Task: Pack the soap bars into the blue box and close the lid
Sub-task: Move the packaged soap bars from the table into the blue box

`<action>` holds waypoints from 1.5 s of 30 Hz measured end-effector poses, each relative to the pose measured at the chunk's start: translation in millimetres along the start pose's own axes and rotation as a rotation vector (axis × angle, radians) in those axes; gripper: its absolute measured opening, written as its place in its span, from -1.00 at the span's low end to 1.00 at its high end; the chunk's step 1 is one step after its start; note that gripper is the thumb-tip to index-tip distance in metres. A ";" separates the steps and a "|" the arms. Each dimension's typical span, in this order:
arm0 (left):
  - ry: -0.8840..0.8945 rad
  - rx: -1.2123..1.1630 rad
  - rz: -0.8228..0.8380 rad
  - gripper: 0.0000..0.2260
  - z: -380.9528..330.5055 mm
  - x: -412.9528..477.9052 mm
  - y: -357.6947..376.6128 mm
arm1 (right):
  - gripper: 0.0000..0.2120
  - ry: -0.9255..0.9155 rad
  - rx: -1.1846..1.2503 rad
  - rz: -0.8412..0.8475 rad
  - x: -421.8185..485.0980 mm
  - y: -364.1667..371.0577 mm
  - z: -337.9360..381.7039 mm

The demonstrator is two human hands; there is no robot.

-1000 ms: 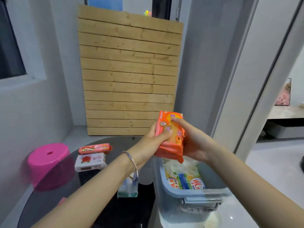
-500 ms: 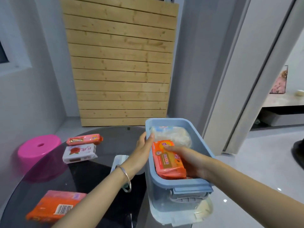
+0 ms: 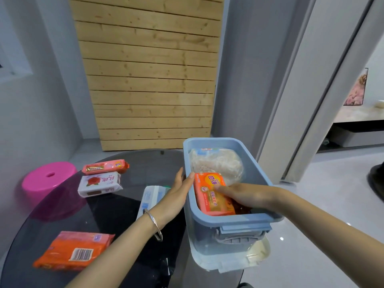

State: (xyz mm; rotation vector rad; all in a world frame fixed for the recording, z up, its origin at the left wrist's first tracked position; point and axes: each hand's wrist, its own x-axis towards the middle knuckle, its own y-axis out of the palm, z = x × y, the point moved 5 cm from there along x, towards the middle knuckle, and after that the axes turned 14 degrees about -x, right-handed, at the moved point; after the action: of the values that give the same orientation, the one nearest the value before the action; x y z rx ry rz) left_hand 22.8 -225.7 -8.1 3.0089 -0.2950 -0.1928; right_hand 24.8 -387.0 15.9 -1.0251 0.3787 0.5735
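Note:
The blue box (image 3: 257, 175) stands open at the right edge of the dark glass table (image 3: 116, 215). My right hand (image 3: 243, 194) reaches into it and presses an orange soap pack (image 3: 212, 196) down inside. My left hand (image 3: 178, 192) rests against the box's left wall, thumb over the rim touching the pack. A clear-wrapped pale pack (image 3: 216, 163) lies at the far end of the box. On the table lie a large orange pack (image 3: 70, 250), a white rose-print soap bar (image 3: 99, 182), a pink-orange bar (image 3: 105, 166) and a light blue pack (image 3: 151, 196).
The translucent lid (image 3: 234, 260) lies under the box's near end. A pink stool (image 3: 47, 177) stands left of the table. A wooden slat panel (image 3: 149, 75) leans on the wall behind. A doorway opens to the right.
The orange pack went from held up in both hands above the box down into the box. My left hand shifted to the box's left wall. The view tilted down.

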 end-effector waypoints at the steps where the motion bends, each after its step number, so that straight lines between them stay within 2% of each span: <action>1: 0.006 0.018 0.010 -0.50 2.9 0.2 0.8 | -0.55 -0.016 -0.003 0.016 -0.2 2.5 4.3; 5: 0.004 -0.021 0.006 -0.40 10.7 0.6 0.8 | -0.60 -0.044 -0.073 0.023 4.0 5.7 14.0; 9: 0.015 0.005 0.020 -0.38 7.0 -3.8 1.8 | -0.49 0.004 -0.032 0.017 1.2 2.1 6.3; 13: -0.033 0.054 -0.041 -0.29 10.7 -8.7 -18.8 | -0.44 0.008 -0.139 -0.139 -2.5 -14.6 11.0; 16: -0.045 0.134 -0.106 -0.33 10.6 -16.1 -49.8 | -0.61 -0.099 -0.129 -0.303 -8.2 -27.4 31.6; 18: -0.025 0.191 -0.090 -0.20 5.4 -26.1 -70.6 | -0.73 -0.196 -0.061 -0.403 -11.3 -29.6 51.4; 20: 0.003 0.308 -0.069 -0.08 1.8 -37.8 -97.2 | -0.75 -0.301 -0.024 -0.477 -14.2 -21.4 77.4; 22: -0.014 0.518 -0.082 -0.17 5.0 -50.7 -132.4 | -0.74 -0.420 0.007 -0.451 -13.3 -0.6 107.3; 25: -0.081 0.804 -0.082 -0.08 11.1 -71.4 -181.4 | -0.70 -0.541 -0.016 -0.272 -4.8 38.3 144.0; 26: -0.112 0.866 -0.045 -0.11 13.1 -78.5 -193.6 | -0.68 -0.557 -0.064 -0.220 -0.5 48.8 154.3; 28: -0.186 0.954 0.071 -0.19 18.6 -93.0 -210.6 | -0.66 -0.577 -0.125 -0.142 10.9 64.9 173.1; 30: -0.262 1.011 0.148 -0.10 28.8 -103.0 -224.8 | -0.65 -0.566 -0.135 -0.097 24.9 73.7 188.0; 32: -0.287 1.091 0.169 -0.12 41.8 -104.2 -234.5 | -0.64 -0.542 -0.136 -0.087 40.0 78.0 196.9; 35: -0.210 1.178 0.141 -0.23 55.7 -99.0 -241.4 | -0.64 -0.526 -0.135 -0.083 59.4 82.6 204.3; 38: -0.129 1.130 0.079 -0.35 58.3 -91.2 -244.3 | -0.64 -0.518 -0.084 -0.088 70.5 85.8 209.0; 40: -0.094 0.999 0.011 -0.41 50.5 -86.3 -249.1 | -0.66 -0.525 -0.109 -0.162 80.8 82.7 211.2; 43: 0.009 0.562 -0.195 -0.62 24.2 -80.0 -258.0 | -0.72 -0.532 -0.283 -0.371 103.3 68.5 212.0; 45: 0.058 0.308 -0.361 -0.62 11.2 -72.0 -271.3 | -0.70 -0.515 -0.239 -0.424 125.6 56.5 215.1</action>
State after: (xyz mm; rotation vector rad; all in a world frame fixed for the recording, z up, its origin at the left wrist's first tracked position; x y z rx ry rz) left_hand 1.6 52.1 -44.3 3.3417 0.2520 -0.0967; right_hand 96.6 -141.9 10.4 -1.1012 -0.3638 0.4809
